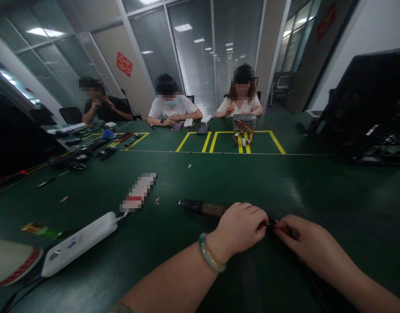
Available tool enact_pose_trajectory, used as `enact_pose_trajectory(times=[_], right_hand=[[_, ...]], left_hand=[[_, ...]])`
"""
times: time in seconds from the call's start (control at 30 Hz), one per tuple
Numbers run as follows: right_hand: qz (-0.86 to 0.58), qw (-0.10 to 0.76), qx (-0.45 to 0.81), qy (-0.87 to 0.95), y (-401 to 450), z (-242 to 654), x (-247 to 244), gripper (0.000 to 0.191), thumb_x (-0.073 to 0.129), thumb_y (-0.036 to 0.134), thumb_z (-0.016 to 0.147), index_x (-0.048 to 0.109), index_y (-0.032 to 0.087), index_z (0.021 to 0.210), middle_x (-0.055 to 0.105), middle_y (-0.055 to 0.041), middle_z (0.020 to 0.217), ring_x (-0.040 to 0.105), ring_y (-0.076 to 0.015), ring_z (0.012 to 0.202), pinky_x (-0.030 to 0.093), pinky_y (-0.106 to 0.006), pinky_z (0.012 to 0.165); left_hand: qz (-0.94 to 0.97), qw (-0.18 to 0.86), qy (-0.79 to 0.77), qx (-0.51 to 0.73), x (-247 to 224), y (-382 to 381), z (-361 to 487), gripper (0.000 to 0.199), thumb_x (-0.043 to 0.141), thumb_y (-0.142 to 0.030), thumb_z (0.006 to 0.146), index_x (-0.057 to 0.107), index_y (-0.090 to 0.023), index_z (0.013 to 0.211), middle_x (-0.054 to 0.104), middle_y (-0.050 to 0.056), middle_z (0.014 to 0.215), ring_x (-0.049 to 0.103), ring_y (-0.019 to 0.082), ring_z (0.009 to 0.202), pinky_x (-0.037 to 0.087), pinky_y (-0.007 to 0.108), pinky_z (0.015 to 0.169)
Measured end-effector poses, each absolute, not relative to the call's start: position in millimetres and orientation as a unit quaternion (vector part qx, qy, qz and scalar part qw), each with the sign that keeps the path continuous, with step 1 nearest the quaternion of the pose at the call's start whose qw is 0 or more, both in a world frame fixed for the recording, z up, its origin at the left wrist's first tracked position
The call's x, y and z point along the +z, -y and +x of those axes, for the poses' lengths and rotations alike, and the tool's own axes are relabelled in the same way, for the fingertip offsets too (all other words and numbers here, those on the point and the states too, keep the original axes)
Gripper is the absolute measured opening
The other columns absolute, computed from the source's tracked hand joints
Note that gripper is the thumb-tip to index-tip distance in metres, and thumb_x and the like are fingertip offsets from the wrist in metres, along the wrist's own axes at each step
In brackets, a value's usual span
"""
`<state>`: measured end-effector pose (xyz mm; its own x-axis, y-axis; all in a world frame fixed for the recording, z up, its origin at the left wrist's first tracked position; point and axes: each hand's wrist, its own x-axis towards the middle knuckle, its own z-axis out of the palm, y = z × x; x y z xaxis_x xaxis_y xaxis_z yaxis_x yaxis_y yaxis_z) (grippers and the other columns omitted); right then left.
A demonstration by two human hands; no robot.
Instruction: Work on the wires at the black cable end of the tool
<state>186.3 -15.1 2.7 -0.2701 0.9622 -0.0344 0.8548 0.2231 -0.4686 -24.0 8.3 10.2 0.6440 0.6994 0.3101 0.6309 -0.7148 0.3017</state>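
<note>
A soldering-iron-like or screwdriver-like tool (213, 209) with a dark tip end and a brown body lies on the green table (173, 269), pointing left. My left hand (243, 226), with a green bangle at the wrist, is closed over the tool's right part. Close to its right, my right hand (299, 234) pinches a thin black piece, perhaps a cable, that runs between the two hands. The fingers hide most of that piece, so its exact shape cannot be made out.
A white power strip (80, 245) and a pale packet (139, 191) lie at left, near a white container (11, 263). Tools and cables (79, 152) are at the back left. Three people sit across the table; wires hang from a metal box (244, 121). Black equipment stands right.
</note>
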Motion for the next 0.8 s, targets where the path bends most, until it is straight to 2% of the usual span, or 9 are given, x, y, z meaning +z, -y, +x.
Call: enact_pose_trajectory(times=[0.2, 0.4, 0.63, 0.8], right_hand=[[-0.575, 0.173, 0.259, 0.756, 12, 188, 5, 0.019, 0.054, 0.041, 0.088, 0.067, 0.027, 0.091, 0.068, 0.0004, 0.083, 0.063, -0.0153, 0.066, 0.043, -0.023, 0.055], [-0.575, 0.186, 0.333, 0.724, 9, 186, -1, 0.024, 0.053, 0.044, 0.088, 0.068, 0.026, 0.091, 0.069, 0.0002, 0.08, 0.061, -0.0138, 0.056, 0.041, -0.024, 0.051], [-0.568, 0.235, 0.295, 0.731, 10, 183, -5, 0.018, 0.057, 0.039, 0.085, 0.069, 0.025, 0.085, 0.07, 0.0004, 0.08, 0.062, -0.0161, 0.069, 0.039, -0.024, 0.057], [-0.57, 0.25, 0.26, 0.738, 13, 184, -6, 0.017, 0.058, 0.037, 0.084, 0.069, 0.024, 0.082, 0.068, 0.0013, 0.074, 0.059, -0.0142, 0.063, 0.036, -0.023, 0.054]], left_hand=[[0.905, 0.077, -0.368, 0.199, 11, -8, -24, 0.008, 0.058, -0.026, 0.088, 0.06, -0.021, 0.095, 0.066, 0.0, 0.094, 0.058, 0.018, 0.094, 0.043, 0.032, 0.083], [0.909, 0.069, -0.362, 0.192, 9, -9, -24, 0.01, 0.058, -0.029, 0.089, 0.059, -0.022, 0.096, 0.065, -0.001, 0.096, 0.058, 0.017, 0.096, 0.043, 0.032, 0.085], [0.906, 0.043, -0.374, 0.195, 9, -7, -21, 0.012, 0.061, -0.029, 0.088, 0.056, -0.021, 0.095, 0.063, 0.0, 0.09, 0.059, 0.018, 0.09, 0.043, 0.033, 0.082], [0.905, 0.02, -0.373, 0.202, 8, -3, -19, 0.012, 0.062, -0.029, 0.087, 0.057, -0.021, 0.095, 0.063, 0.001, 0.091, 0.059, 0.018, 0.09, 0.044, 0.033, 0.082]])
